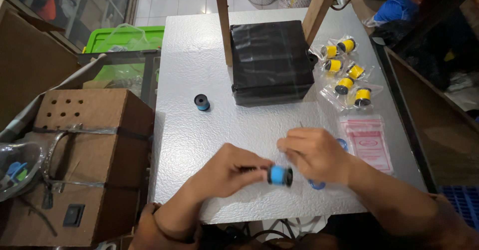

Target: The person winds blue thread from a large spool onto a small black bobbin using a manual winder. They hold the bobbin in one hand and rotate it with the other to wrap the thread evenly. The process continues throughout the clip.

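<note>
Two bare hands meet low over a silver worktop [199, 55]. The left hand [230, 170] pinches a blue thread spool [279, 175] with black ends in a tight grip; the right hand [315, 152] curls beside it, whether grasping anything I cannot tell. Farther off: another blue spool [201, 102], a black box [269, 60], bagged yellow spools [345, 70].

The table [189, 130] at centre looks like pebbled, matt metal; the black box [269, 60] above wears glossy wrap; upper posts [222, 20] are bare wood.

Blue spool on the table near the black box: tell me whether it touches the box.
Apart. The head view shows bare table between the blue spool and the black box.
</note>
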